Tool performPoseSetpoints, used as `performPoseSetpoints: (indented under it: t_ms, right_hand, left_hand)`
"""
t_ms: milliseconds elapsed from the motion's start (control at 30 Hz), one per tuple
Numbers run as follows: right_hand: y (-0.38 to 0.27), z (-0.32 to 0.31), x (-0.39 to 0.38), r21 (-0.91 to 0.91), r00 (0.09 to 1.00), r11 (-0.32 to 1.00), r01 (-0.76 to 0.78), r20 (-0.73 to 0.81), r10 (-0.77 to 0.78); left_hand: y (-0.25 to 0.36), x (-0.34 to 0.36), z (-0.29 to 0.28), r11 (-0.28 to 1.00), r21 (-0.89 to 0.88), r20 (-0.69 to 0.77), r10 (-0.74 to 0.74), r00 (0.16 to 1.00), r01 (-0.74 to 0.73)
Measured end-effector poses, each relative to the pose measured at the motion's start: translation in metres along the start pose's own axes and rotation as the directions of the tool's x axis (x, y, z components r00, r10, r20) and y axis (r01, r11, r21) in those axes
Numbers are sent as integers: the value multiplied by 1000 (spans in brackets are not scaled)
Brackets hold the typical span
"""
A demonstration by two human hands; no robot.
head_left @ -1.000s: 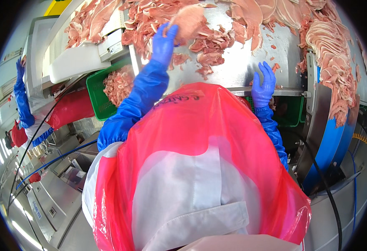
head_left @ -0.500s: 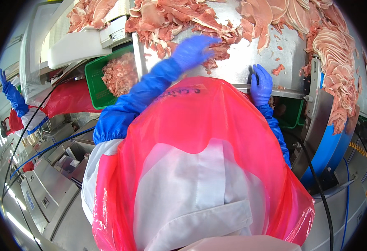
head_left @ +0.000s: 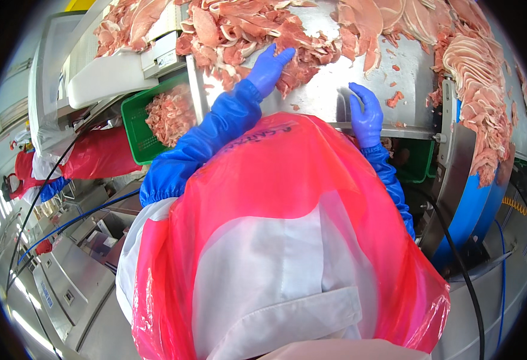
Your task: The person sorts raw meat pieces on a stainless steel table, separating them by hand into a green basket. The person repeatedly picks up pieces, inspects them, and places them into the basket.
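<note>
The left hand, gloved in purple, is held at the lower edge of the sliced meat in the upper centre of the frame; its thumb and fingers are parted, but whether any slice is gripped cannot be told. The meat is spread just beyond and to the right of the fingertips. The right hand is held open, right of centre, near the front edge of the steel table. At centre left, meat pieces are held in a green basket. Overlapping slices are lined up at upper right.
</note>
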State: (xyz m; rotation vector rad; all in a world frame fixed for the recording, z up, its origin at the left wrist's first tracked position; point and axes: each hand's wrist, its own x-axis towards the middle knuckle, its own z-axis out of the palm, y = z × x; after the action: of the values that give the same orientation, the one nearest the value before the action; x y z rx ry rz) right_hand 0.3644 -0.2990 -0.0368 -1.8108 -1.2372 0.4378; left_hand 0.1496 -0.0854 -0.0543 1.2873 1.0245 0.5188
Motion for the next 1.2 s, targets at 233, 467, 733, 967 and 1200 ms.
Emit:
performPoseSetpoints:
  t_ms: [233,467,733,967,1200]
  right_hand:
    - [-59,28,44,535,917,772,-344,369,152]
    - [-82,47,78,598,700,389,-701,681,213]
    - [-80,34,101,693,797,395,-602,493,350]
    - [-72,-1,112,568,897,698,-436,339,285]
    - [-77,53,92,-64,930,939,337,177,-322]
  left_hand:
    - [107,-52,-4,746,-603,239,-169,956,282]
    - [80,-42,-18,810,-582,319,150,936,68]
    - [81,-46,-41,907,-421,-24,-20,1000,8]
    - [44,-28,-107,913,-397,-165,30,986,-94]
    - [46,-28,-65,531,705,-105,734,671,-470]
